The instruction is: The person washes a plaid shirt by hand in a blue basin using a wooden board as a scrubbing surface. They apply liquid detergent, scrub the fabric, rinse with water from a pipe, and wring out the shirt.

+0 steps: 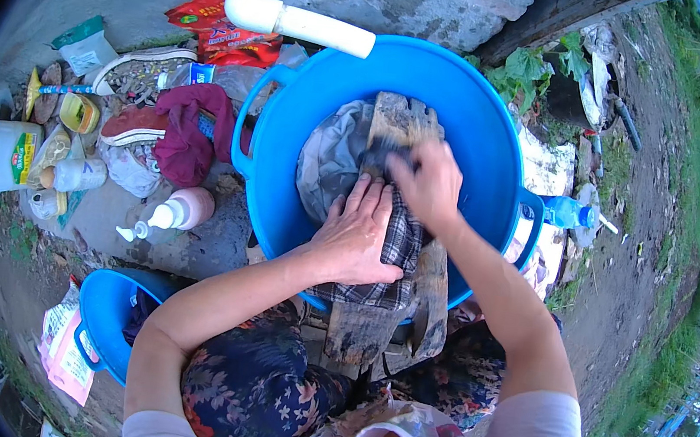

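Note:
A worn wooden washboard (364,334) leans in a large blue tub (481,147), its lower end sticking out over the near rim. Across it lies a dark plaid cloth (394,250). My left hand (359,233) presses flat on this cloth, fingers stretched forward. Just ahead and to the right, my right hand (431,185) is curled over the board, blurred by motion. Something dark shows under its fingers, too smeared to name. Grey wet cloth (326,163) is bunched in the tub, left of the board.
A white pipe (321,30) juts over the tub's far rim. Left of the tub are a pump bottle (185,209), a maroon cloth (190,133), shoes (134,124) and a white jug (6,154). A smaller blue bucket (106,320) stands near left; a plastic bottle (565,212) lies right.

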`<action>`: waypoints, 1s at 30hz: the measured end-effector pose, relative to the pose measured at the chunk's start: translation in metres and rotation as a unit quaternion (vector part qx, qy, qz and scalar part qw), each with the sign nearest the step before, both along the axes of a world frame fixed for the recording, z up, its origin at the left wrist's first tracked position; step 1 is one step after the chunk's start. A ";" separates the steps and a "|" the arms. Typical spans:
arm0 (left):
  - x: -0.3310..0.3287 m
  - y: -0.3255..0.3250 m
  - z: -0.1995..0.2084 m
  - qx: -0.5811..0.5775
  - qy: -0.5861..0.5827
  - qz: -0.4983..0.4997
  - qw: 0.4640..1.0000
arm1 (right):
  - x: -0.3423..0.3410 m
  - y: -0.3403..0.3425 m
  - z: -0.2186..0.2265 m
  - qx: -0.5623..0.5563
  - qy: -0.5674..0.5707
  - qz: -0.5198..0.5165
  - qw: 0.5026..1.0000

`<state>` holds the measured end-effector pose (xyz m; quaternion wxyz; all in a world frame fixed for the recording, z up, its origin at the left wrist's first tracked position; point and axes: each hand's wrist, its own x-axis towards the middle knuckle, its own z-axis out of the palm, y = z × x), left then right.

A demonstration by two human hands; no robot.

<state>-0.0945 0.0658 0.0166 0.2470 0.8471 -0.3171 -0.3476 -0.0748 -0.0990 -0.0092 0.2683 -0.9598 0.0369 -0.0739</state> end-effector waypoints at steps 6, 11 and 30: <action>0.001 -0.001 0.011 0.009 0.001 0.013 1.000 | 0.017 -0.038 -0.011 0.293 0.209 -0.094 0.928; 0.007 0.007 -0.002 0.044 0.059 -0.079 0.994 | -0.054 0.001 0.027 0.123 -0.007 0.193 0.973; 0.001 -0.007 0.009 -0.009 -0.007 -0.025 1.000 | 0.051 -0.031 -0.028 0.047 0.067 -0.159 0.984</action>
